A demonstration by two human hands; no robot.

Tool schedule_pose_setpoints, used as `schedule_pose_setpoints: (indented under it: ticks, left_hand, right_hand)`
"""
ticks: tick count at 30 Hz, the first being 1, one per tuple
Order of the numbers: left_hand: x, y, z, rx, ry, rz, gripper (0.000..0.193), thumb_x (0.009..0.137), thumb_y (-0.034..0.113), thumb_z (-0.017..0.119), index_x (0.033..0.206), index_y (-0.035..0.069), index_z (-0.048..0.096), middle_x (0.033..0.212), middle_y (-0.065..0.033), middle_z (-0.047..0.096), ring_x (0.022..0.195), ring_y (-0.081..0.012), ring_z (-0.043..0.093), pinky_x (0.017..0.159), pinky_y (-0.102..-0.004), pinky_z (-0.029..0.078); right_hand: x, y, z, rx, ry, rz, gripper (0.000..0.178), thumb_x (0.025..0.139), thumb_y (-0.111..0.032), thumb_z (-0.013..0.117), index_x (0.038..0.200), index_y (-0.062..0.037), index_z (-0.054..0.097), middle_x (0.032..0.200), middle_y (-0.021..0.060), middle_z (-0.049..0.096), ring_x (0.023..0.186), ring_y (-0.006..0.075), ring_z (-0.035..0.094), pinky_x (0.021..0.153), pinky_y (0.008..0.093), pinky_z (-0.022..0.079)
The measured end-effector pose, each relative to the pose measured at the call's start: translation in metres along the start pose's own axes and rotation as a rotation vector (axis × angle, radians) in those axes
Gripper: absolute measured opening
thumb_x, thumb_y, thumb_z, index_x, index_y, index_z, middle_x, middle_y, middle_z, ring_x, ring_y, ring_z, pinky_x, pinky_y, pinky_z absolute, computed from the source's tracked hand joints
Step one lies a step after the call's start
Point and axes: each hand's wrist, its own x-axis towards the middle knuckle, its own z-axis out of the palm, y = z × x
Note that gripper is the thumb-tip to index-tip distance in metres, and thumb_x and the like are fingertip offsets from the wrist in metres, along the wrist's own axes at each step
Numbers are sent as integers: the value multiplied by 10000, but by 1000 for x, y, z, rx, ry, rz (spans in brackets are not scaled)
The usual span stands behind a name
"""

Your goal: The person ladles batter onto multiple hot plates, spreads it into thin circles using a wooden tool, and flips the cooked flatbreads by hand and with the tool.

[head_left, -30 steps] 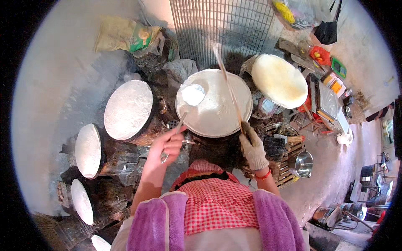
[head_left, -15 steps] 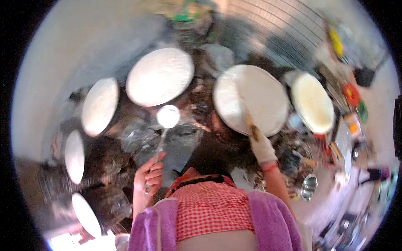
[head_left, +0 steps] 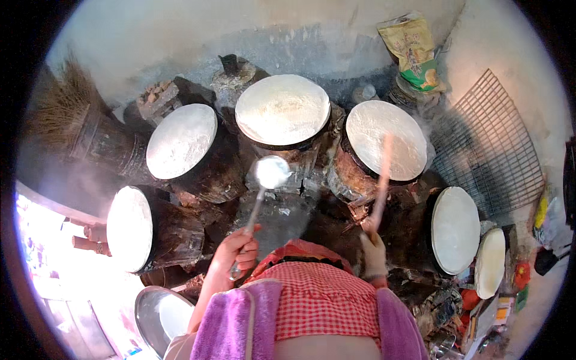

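My left hand (head_left: pixel 237 255) is closed around the metal handle of a ladle. Its round bowl (head_left: pixel 273 172), bright with white liquid, hangs before the middle griddle, which carries a round white sheet (head_left: pixel 282 111). In my gloved right hand (head_left: pixel 375 258) is a long wooden stick (head_left: pixel 383 186), blurred by motion. The stick points up and overlaps the right-hand griddle, covered with white batter (head_left: pixel 381 129); whether it touches is unclear. More white-topped griddles stand to the left, one at the back left (head_left: pixel 182 142) and one nearer (head_left: pixel 130 228), and another at the right (head_left: pixel 456 231).
At the far right lies a yellowish round (head_left: pixel 491 264). A wire mesh rack (head_left: pixel 498 144) leans on the right wall, near a yellow-green sack (head_left: pixel 414 54). A straw broom (head_left: pixel 66 117) stands far left. Low at left is a large metal basin (head_left: pixel 147 318).
My view has turned left, bringing the broom and basin into sight. The stick has left the griddle it lay across and now points toward the neighbouring one. The ladle stays in my left hand.
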Motion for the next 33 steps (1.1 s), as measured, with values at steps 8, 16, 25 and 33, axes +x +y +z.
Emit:
schedule_pose_setpoints:
  ticks: [8,16,25,33]
  left_hand:
    - [-28,53,-57,-182,98,261,332,1045,168,484,1356,55,517,694,13,392,418,-35,317,333,-198,248]
    - [-27,60,-71,-610,28,324,399,1071,162,444,1431,-9,444,733,13,371,474,-42,327,368,-212,289]
    - [-6,75,-75,-720,32,265,416,1069,166,452,1433,-33,427,742,14,347,477,-44,317,364,-198,284]
    - [-11,72,-54,-643,159,359,380,1072,218,451,1389,9,463,710,52,383,470,-11,327,361,-186,297]
  right_hand:
    - [113,-45,139,-593,-181,-527,580,925,-204,650,1464,-110,458,856,142,647,635,295,626,567,455,501]
    - [224,-106,220,-1281,-109,-592,549,950,-254,611,1465,-177,437,1020,274,666,907,442,669,787,542,535]
    - [194,-75,209,-1101,-196,-623,596,933,-240,634,1479,-123,426,1121,261,664,1030,420,651,878,483,525]
    - [144,-85,179,-842,-450,-309,463,901,-241,692,1289,-2,612,1210,162,685,1136,272,622,1016,384,455]
